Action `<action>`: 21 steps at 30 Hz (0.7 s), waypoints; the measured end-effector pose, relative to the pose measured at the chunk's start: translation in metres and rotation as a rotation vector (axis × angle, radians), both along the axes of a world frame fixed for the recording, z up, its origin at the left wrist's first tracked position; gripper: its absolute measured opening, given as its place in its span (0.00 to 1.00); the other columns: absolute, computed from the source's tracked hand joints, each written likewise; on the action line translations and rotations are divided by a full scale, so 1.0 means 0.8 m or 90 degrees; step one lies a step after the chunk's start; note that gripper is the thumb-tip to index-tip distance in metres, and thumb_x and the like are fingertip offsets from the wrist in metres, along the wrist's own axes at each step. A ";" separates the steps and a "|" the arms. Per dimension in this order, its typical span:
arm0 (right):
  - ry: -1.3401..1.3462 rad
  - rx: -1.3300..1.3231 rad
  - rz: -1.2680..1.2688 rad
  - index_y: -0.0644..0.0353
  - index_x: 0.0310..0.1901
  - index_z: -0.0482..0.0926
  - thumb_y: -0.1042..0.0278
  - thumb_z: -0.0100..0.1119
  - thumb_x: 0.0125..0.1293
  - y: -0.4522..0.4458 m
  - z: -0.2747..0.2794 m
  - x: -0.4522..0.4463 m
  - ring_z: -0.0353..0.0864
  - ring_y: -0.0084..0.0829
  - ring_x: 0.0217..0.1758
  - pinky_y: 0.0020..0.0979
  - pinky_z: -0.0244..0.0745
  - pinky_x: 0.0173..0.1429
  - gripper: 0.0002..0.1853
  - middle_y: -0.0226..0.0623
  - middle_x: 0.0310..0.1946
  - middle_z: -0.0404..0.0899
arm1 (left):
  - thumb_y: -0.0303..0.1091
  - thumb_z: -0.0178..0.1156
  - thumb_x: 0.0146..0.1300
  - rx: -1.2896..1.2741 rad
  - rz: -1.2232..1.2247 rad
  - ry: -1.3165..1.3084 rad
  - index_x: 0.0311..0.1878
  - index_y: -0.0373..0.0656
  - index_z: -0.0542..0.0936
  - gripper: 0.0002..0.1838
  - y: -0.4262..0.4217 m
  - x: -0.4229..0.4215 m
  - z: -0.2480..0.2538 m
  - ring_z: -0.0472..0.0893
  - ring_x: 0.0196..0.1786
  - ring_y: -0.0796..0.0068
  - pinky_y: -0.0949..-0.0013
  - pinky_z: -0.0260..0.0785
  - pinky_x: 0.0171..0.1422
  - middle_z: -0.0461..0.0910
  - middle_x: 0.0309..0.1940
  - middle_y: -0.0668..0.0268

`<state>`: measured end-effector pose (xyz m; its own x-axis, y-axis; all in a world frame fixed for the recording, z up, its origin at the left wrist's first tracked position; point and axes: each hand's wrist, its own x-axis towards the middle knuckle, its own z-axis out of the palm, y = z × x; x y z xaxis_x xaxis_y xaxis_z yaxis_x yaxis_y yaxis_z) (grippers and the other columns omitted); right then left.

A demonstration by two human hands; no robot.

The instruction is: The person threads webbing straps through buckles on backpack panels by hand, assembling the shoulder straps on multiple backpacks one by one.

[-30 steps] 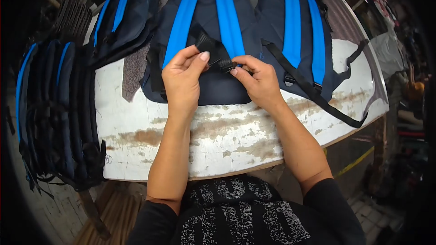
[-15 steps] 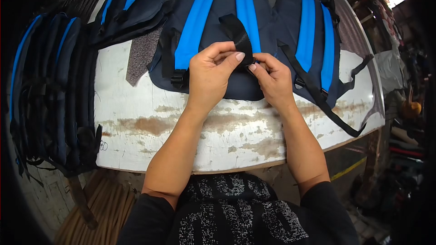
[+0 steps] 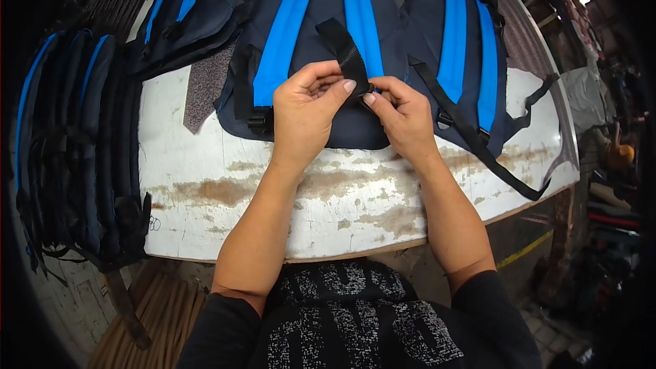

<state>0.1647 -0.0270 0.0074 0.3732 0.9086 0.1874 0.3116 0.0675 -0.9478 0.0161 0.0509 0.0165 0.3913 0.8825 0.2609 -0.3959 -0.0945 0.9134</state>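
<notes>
A dark navy backpack with two bright blue shoulder straps lies on the worn white table. Over its lower part, my left hand pinches a black webbing strap, whose free end sticks up and curls to the left. Close beside it, my right hand has thumb and forefinger closed at a small dark buckle by the blue strap's lower end. The fingertips hide much of this buckle. The two hands are almost touching.
A second blue-strapped backpack lies to the right, its long black strap trailing to the table edge. Another backpack is at the upper left. Several stacked backpacks stand left of the white table.
Over the last second my hands have shifted right relative to the middle backpack. The black webbing has turned, and its free end now stands up above my left fingers.
</notes>
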 end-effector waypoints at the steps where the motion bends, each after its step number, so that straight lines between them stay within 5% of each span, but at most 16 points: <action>1: 0.013 -0.002 0.001 0.65 0.45 0.84 0.70 0.66 0.67 0.000 0.000 0.000 0.62 0.13 0.23 0.25 0.58 0.27 0.09 0.24 0.17 0.70 | 0.19 0.66 0.65 0.001 -0.002 0.009 0.51 0.29 0.82 0.12 0.001 0.000 -0.001 0.85 0.44 0.79 0.78 0.78 0.51 0.86 0.42 0.60; 15: 0.110 -0.032 0.018 0.64 0.44 0.85 0.69 0.67 0.67 0.000 0.001 0.003 0.62 0.11 0.22 0.24 0.55 0.26 0.09 0.20 0.16 0.69 | 0.18 0.66 0.64 -0.044 -0.059 0.005 0.50 0.29 0.82 0.12 0.001 -0.001 0.002 0.85 0.43 0.79 0.77 0.78 0.50 0.86 0.42 0.60; 21: 0.038 -0.018 0.011 0.65 0.41 0.85 0.69 0.67 0.67 -0.001 0.001 0.005 0.62 0.11 0.21 0.23 0.54 0.25 0.08 0.20 0.16 0.70 | 0.20 0.67 0.64 -0.154 -0.078 -0.035 0.49 0.32 0.83 0.11 0.003 -0.001 -0.005 0.83 0.37 0.81 0.77 0.76 0.43 0.86 0.36 0.63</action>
